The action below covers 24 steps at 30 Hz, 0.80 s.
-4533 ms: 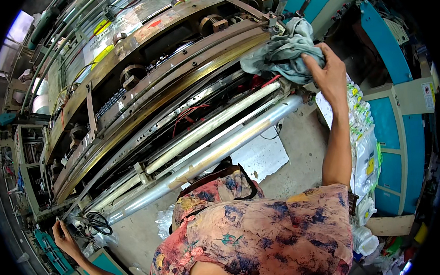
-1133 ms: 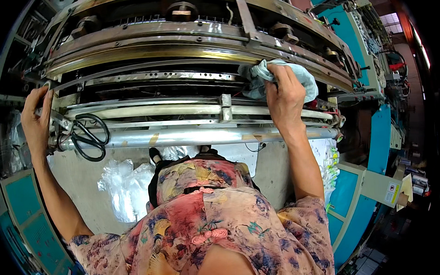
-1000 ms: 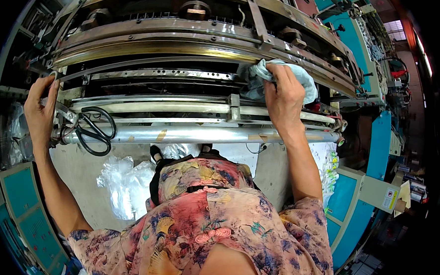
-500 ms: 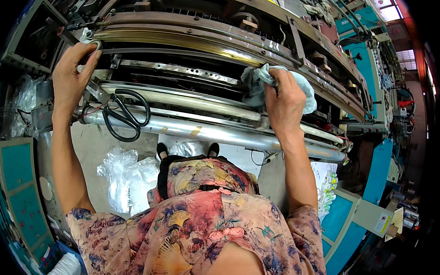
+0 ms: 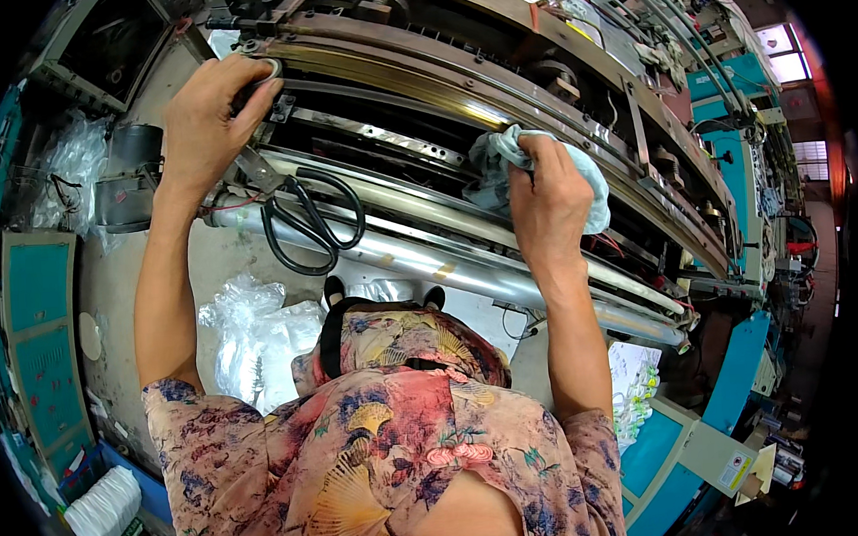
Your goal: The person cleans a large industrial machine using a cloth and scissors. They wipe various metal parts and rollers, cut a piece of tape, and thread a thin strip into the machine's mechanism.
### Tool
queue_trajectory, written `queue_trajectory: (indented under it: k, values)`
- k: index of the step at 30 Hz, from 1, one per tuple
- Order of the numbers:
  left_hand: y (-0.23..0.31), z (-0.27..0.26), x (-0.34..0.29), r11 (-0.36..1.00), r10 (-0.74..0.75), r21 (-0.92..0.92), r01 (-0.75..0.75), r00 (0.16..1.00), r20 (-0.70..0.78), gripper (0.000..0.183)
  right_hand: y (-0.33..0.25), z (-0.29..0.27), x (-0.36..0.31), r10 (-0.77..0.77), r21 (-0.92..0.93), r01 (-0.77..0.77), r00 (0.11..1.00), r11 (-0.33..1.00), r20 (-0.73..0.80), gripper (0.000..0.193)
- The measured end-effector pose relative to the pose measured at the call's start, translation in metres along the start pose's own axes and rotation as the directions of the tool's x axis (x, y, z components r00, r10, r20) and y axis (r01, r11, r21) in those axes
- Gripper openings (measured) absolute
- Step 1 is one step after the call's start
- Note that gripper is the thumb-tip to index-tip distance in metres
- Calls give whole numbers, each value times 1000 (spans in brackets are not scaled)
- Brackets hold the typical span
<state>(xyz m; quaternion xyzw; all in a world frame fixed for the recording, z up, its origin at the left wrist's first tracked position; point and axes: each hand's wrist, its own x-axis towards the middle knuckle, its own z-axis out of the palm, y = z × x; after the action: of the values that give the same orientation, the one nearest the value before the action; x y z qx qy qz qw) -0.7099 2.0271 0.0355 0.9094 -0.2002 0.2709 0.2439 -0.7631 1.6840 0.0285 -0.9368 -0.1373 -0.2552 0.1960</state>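
Note:
At the left end of a long machine, my left hand (image 5: 210, 124) is closed, with thumb and fingers around a small pale ring-shaped thing (image 5: 274, 69) by the end of a brass-coloured bar (image 5: 381, 84). Most of that ring is hidden by the fingers. My right hand (image 5: 554, 203) grips a bunched light-blue cloth (image 5: 588, 184), which lies against the bar's lower edge near the middle of the machine. Beneath the cloth, a perforated metal strip (image 5: 383, 134) runs toward the left.
Closer to my body lie a pale roller (image 5: 426, 210) and a shiny metal tube (image 5: 399, 255). Black looped cable (image 5: 315, 225) hangs over them at the left. Clear plastic film (image 5: 258, 335) is heaped on the floor. Teal cabinets (image 5: 40, 288) stand at the far left.
The view has shifted, so the machine sits farther right in the picture. Against the machine, my right hand and the cloth have slid left along the bar. My left hand keeps its hold.

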Motion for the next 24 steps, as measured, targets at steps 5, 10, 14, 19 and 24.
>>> queue_trajectory:
  k: [5, 10, 14, 19, 24]
  values:
    - [-5, 1, -2, 999, 26, -22, -27, 999, -23, 15, -21, 16, 10, -9, -17, 9, 1000, 1000, 5, 30]
    - [-11, -1, 0, 999, 32, -6, -33, 999, -25, 15, -38, 28, 19, -13, -21, 13, 1000, 1000, 8, 29]
    - [-20, -2, 0, 996, 85, 7, -84, 995, -57, 15, -53, 37, 27, -17, -23, 17, 1000, 1000, 19, 29]
    - [-28, -2, 1, 992, 115, 68, -108, 989, -98, 14, -72, 52, 35, -35, -26, 35, 999, 999, 18, 29]
    - [-38, -8, 2, 988, 140, 71, -134, 986, -87, 18, -83, 65, 40, -79, -20, 78, 997, 997, -27, 27]
